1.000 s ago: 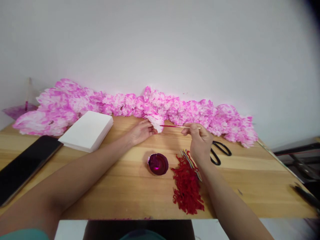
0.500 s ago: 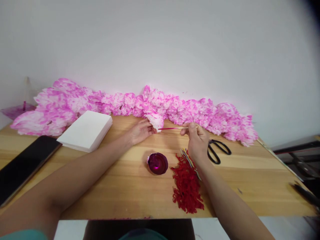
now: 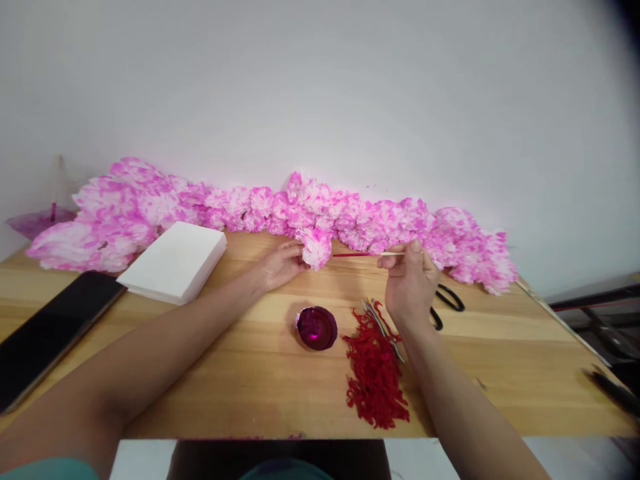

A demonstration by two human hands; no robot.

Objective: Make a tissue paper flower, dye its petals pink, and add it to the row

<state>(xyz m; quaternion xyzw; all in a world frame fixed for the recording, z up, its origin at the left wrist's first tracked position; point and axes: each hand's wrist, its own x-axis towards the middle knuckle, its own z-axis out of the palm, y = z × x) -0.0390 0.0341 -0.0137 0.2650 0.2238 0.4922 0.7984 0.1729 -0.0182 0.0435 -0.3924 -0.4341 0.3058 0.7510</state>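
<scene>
My left hand (image 3: 284, 265) is closed on a pink-and-white ruffled paper flower (image 3: 317, 249), gripping it at its left side. Between the fingers of my right hand (image 3: 413, 283) is a thin stick (image 3: 357, 254), pale near the hand and stained dark red along its other end. Its red tip points left at the flower, with a small gap between them. Below the hands stands a small cup of dark purple liquid (image 3: 317, 328). Beside my right wrist lies a bunch of red fringed strands (image 3: 376, 377) with thin wire-like ends.
Pink-and-white paper flowers (image 3: 380, 223) are heaped along the wall. Left on the wooden table (image 3: 240, 400) are a white stack of paper (image 3: 175, 260) and a black phone (image 3: 50, 340). Black-handled scissors (image 3: 451, 298) lie partly behind my right hand.
My right hand has drawn back to the right with the stick, so its tip has left the flower. The flower in my left hand has turned, showing more pink petals.
</scene>
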